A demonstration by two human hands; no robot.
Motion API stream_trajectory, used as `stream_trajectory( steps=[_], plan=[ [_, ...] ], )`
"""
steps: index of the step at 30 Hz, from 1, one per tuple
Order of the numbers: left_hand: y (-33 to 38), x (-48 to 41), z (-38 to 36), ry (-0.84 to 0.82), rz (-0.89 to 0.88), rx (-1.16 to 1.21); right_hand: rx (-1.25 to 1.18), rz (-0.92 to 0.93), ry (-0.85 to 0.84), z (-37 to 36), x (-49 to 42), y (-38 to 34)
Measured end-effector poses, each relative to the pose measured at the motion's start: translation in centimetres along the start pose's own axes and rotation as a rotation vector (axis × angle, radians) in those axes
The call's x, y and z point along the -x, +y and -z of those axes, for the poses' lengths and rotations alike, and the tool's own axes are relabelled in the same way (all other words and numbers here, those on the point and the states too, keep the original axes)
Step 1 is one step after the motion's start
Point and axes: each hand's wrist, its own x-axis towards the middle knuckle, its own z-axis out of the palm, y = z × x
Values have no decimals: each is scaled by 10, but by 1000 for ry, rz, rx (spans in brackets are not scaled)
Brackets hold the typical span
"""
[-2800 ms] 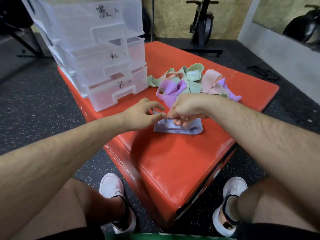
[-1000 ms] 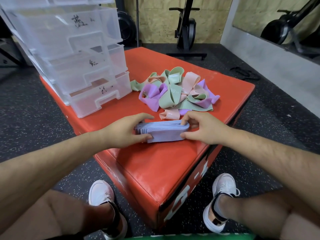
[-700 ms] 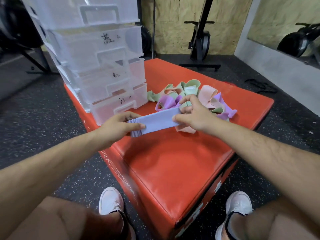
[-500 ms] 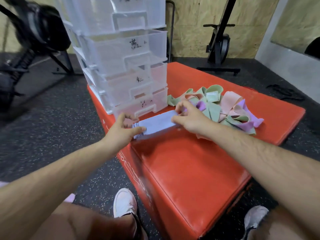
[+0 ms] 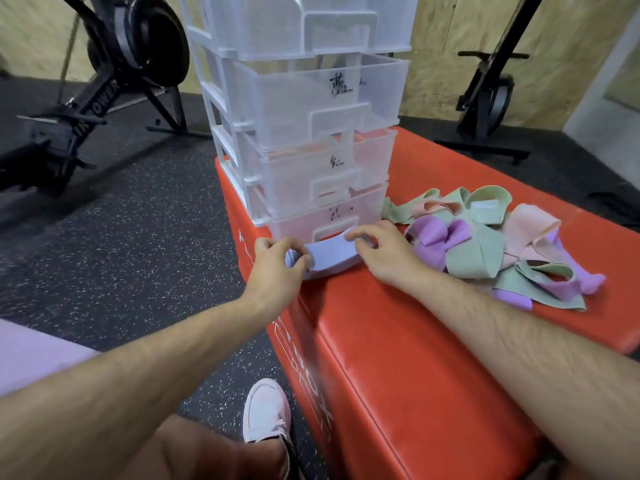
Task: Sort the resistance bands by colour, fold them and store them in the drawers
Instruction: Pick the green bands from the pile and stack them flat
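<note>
At the foot of the clear plastic drawer tower (image 5: 311,98), you hold the folded stack of blue bands (image 5: 329,256) between both hands, low over the red padded worktop (image 5: 398,341) and just in front of the handle of the bottom drawer (image 5: 304,221). Your left hand (image 5: 277,268) pinches the stack's left end between thumb and curled fingers; your right hand (image 5: 384,252) has its fingers curled over the right end, pinching it too. The stack bows upward in the middle, so it looks squeezed lengthwise, and I cannot tell whether its underside touches the worktop. Your main risk, as I judge it, is the opening: both hands are taken, and freeing one for a handle leaves a springy fold held at one end only, which could fan apart. You are also close to the worktop's left edge, so a dropped stack may slide off to the floor. The tower looks light, and a one-handed tug might drag it rather than open it. Each drawer bears a handwritten label; check it against the colour, since this drawer may not be the blue one. The loose pile of green, pink and purple bands (image 5: 485,244) lies just beside your right wrist, where a sweep of the arm could snag it.
</note>
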Motion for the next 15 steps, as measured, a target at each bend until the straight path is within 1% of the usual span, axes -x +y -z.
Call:
stream_trajectory(
  steps=[2,4,5,8,9,11,13,14,15],
  plan=[
    [-2,-2,0,10,-2,4,16,37,18,-3,-1,-1],
    [-5,-3,0,15,-22,-35,93,113,-8,-4,0,1],
    [-9,-3,-1,34,-64,-119,175,167,-28,-5,2,3],
    [-20,-4,-5,134,-273,-509,475,310,-39,-3,8,6],
    [-20,-5,-5,172,-338,-594,512,342,-36,0,10,3],
    [-17,-6,-5,208,-473,-691,534,405,-41,3,14,-1],
    [-16,-9,-5,134,-620,-756,572,435,-96,2,19,-3],
    [-16,-10,-5,66,-665,-773,585,428,-130,2,22,-2],
    [-16,-11,-6,-3,-672,-778,589,412,-158,1,23,-2]
  ],
)
